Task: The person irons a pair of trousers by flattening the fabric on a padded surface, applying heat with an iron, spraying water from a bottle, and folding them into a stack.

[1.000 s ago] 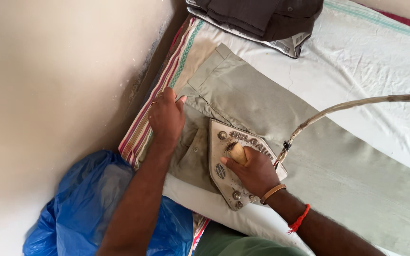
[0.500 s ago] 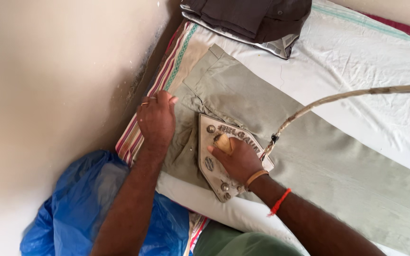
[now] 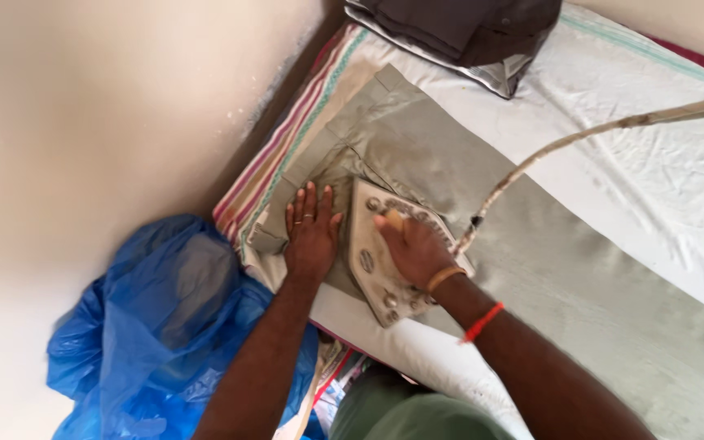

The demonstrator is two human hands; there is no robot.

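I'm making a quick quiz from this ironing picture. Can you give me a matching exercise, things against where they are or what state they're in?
Things:
1. left hand
2. right hand
3. blue plastic bag
4. dark folded clothes

Places or states:
a. gripping the iron
b. at the far end of the white sheet
c. flat on the grey-green cloth
d. on the floor

Pairs: 1-c, 2-a, 3-d, 4-b

A heavy metal iron [image 3: 385,257] is gripped by the right hand [image 3: 415,247], while grey-green trousers [image 3: 482,187] are pressed flat by the left hand [image 3: 311,236].
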